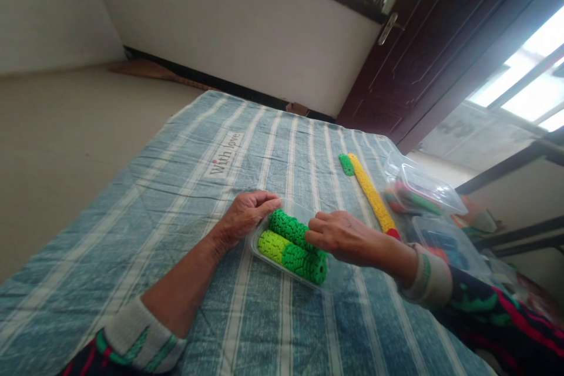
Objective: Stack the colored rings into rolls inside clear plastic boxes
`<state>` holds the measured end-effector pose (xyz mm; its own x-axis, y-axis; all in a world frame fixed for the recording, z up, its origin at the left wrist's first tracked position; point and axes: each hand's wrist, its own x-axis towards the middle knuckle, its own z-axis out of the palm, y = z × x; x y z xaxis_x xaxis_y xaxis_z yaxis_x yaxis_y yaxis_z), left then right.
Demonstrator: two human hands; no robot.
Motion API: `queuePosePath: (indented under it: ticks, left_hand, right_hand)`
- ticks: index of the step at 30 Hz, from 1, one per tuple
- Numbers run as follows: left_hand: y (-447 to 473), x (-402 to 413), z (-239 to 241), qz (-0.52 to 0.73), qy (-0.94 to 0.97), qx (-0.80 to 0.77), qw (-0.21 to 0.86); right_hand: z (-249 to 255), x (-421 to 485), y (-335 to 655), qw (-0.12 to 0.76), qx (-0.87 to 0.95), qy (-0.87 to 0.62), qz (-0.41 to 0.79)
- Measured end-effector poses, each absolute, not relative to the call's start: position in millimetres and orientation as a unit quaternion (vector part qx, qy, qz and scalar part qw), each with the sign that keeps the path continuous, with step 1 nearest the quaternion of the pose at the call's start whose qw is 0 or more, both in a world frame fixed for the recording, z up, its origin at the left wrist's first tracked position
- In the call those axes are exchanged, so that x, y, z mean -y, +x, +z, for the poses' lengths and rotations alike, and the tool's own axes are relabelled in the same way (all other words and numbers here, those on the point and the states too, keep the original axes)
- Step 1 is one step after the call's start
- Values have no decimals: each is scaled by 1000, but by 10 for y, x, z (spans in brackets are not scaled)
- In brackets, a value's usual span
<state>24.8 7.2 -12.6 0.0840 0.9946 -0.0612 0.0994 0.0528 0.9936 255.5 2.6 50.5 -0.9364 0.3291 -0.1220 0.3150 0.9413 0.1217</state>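
Note:
A clear plastic box (264, 257) sits on the cloth-covered table. Inside it, two rows of notched plastic discs lie side by side: a green row (287, 227) at the far side, and a nearer row, lime (271, 247) at the left and green (299, 262) at the right. My left hand (244, 214) grips the box's far left corner between thumb and fingers. My right hand (339, 236) has its fingers pinched at the right end of the far row, touching the green discs; its fingertips are partly hidden.
A long row of yellow discs (370, 192) with red discs (393, 234) at its near end lies to the right, beside a short green stack (346, 164). Clear boxes (434, 188) with coloured pieces stand at the table's right edge. A dark door (423, 41) is beyond.

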Motion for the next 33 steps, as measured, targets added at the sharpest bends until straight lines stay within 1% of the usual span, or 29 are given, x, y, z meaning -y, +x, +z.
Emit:
queuePosePath:
  ticks: [5,12,20,27,33]
  left_hand:
    - [239,-78,-137,438,530,-511,516]
    - [236,-77,-142,434,531,-510,519]
    - [226,-68,-103,423,548,-522,499]
    - [191,-79,-91,409,555,-515,510]
    - [184,-87,-75,408,543,-520,518]
  right_hand:
    - [496,-28,2648,27,-983,176,49]
    - [521,-146,2911,-109,-961,246,60]
    - [516,-463,3201,-182,-924,337,-9]
    - [377,-837,3433,-177,-886,428,-22]
    - [289,-1188,3616,-146,-843,518,0]
